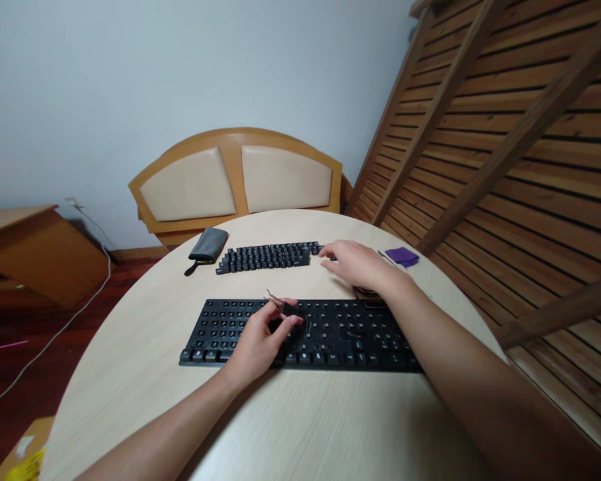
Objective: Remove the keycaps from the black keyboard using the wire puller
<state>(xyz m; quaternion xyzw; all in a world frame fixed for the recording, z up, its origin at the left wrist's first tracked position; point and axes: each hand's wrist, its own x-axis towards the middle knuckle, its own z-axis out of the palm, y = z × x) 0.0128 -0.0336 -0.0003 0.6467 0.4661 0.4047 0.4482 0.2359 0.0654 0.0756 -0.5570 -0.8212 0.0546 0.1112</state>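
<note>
A black keyboard [353,361] lies across the table, with most of its keycaps off and its bottom row still fitted. Over its middle, my left hand [260,337] is closed on a small wire keycap puller [274,298], its bent metal prongs pointing up and away. A dark piece by the fingertips is too small to make out. Behind the keyboard, loose black keycaps [265,257] stand in tight rows. My right hand [355,262] is at their right end, thumb and forefinger apart, close to a few single keycaps [316,250]. A dark keycap shows in the gap between those fingers.
A grey pouch [209,244] with a black loop lies at the table's back left. On the right is a folded purple cloth [401,256], beside a thin tool partly behind my right hand. A padded wooden headboard [235,180] and a slatted wooden panel [505,147] stand beyond the round table [130,361].
</note>
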